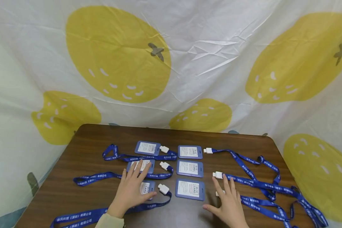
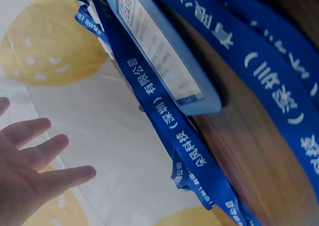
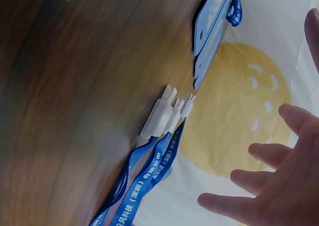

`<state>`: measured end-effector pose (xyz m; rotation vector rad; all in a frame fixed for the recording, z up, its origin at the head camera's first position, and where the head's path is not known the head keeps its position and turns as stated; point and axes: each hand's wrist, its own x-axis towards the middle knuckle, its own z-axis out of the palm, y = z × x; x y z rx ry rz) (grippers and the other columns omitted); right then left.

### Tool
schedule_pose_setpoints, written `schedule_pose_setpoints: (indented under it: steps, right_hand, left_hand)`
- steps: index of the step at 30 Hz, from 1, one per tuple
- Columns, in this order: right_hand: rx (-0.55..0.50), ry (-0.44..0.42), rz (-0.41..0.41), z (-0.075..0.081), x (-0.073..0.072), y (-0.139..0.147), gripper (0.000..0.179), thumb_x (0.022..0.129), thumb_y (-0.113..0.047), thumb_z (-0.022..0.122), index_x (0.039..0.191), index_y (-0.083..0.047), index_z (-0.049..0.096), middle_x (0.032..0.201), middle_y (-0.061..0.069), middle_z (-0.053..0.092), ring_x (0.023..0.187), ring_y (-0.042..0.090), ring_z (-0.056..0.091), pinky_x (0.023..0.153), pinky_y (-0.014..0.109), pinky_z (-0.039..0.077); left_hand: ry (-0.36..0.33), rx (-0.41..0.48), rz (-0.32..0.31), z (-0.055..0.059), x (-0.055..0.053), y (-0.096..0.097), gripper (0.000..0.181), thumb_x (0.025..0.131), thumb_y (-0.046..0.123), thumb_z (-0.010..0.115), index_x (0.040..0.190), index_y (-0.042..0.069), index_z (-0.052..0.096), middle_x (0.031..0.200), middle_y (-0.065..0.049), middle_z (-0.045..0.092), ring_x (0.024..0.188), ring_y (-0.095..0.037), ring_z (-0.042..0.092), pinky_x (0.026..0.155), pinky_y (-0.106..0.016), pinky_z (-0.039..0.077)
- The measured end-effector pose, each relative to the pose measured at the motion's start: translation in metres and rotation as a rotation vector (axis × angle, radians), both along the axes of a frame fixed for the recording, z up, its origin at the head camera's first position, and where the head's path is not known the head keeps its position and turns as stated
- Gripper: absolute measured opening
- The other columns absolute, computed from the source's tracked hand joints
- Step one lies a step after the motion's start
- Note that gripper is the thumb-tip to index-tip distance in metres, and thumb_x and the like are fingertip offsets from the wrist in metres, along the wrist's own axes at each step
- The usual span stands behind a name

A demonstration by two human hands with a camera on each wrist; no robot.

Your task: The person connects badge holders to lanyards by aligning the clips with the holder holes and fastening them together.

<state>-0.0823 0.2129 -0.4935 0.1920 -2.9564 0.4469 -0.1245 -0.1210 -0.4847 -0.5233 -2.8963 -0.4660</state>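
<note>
My left hand (image 1: 132, 190) hovers with spread fingers over the left column of three blue ID card holders, overlapping the middle holder (image 1: 151, 167) and the front holder (image 1: 152, 186) in the head view. In the left wrist view, the fingers of that hand (image 2: 37, 173) are straight and hold nothing. My right hand (image 1: 229, 202), also with fingers spread, is above the right-hand lanyards and partly hides the front white clip (image 1: 218, 193). Another white clip (image 1: 217, 174) lies just beyond its fingertips. Nothing is between the fingers of the right hand (image 3: 279, 173) in the right wrist view.
Three more card holders form a right column, including a front one (image 1: 189, 189). Blue lanyards (image 1: 99, 176) with white clips (image 1: 163, 189) stretch left, and tangled blue lanyards (image 1: 273, 186) lie right. Behind the brown wooden table (image 1: 102, 136) hangs a fruit-patterned curtain (image 1: 188, 63).
</note>
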Motion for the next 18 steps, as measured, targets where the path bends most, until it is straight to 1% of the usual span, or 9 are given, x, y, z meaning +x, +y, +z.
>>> schedule_pose_setpoints:
  steps: [4,6,9,11,13,16,18]
  right_hand:
    - [-0.016,0.046,0.006,-0.002,0.001,0.003,0.099,0.058,-0.057,0.075,0.137,-0.01,0.039,0.137,0.025,0.036,0.126,0.047,0.025,0.089,0.067,0.029]
    - [-0.044,0.061,0.008,-0.003,0.002,0.005,0.102,0.059,-0.053,0.077,0.138,-0.006,0.036,0.134,0.025,0.04,0.124,0.046,0.029,0.089,0.066,0.03]
    - [-0.086,0.098,0.013,-0.004,0.003,0.008,0.106,0.058,-0.047,0.08,0.138,0.001,0.031,0.128,0.027,0.045,0.119,0.047,0.037,0.089,0.063,0.034]
    - [-0.11,0.115,0.011,-0.005,0.004,0.009,0.107,0.058,-0.044,0.081,0.137,0.005,0.029,0.125,0.029,0.048,0.115,0.047,0.041,0.088,0.06,0.036]
    - [-0.115,0.129,0.008,-0.004,0.004,0.01,0.106,0.057,-0.043,0.082,0.135,0.008,0.031,0.122,0.03,0.049,0.111,0.047,0.044,0.087,0.058,0.038]
    - [-0.121,0.109,-0.013,-0.002,0.005,0.011,0.099,0.06,-0.041,0.081,0.131,0.01,0.035,0.116,0.031,0.052,0.105,0.045,0.05,0.084,0.055,0.042]
    - [-0.128,0.088,-0.033,0.0,0.006,0.011,0.091,0.063,-0.038,0.08,0.128,0.01,0.039,0.112,0.03,0.054,0.101,0.044,0.053,0.081,0.054,0.044]
  left_hand:
    - [0.059,0.053,-0.011,-0.002,-0.001,-0.001,0.08,0.072,0.045,0.071,0.135,0.007,0.041,0.137,-0.021,0.038,0.123,-0.041,0.035,0.095,-0.062,0.028]
    - [0.092,0.08,-0.014,-0.004,-0.001,-0.001,0.071,0.073,0.037,0.072,0.13,0.002,0.046,0.132,-0.021,0.044,0.119,-0.04,0.04,0.094,-0.06,0.031]
    - [0.159,0.115,-0.031,-0.005,-0.001,-0.002,0.06,0.073,0.029,0.072,0.121,-0.003,0.054,0.123,-0.022,0.051,0.112,-0.039,0.046,0.092,-0.054,0.036]
    - [0.186,0.14,-0.037,-0.005,-0.001,-0.001,0.054,0.073,0.026,0.073,0.116,-0.003,0.057,0.118,-0.021,0.054,0.109,-0.038,0.049,0.091,-0.051,0.039]
    - [0.202,0.166,-0.039,-0.006,0.0,-0.001,0.049,0.072,0.023,0.073,0.111,-0.003,0.059,0.115,-0.02,0.056,0.106,-0.036,0.051,0.09,-0.049,0.04]
    - [0.203,0.216,-0.028,-0.006,0.002,0.0,0.044,0.071,0.02,0.074,0.107,-0.002,0.06,0.112,-0.019,0.057,0.104,-0.034,0.053,0.087,-0.048,0.042]
    - [0.211,0.246,-0.022,-0.007,0.003,0.0,0.042,0.07,0.018,0.075,0.104,-0.001,0.06,0.109,-0.017,0.059,0.101,-0.032,0.054,0.085,-0.047,0.044]
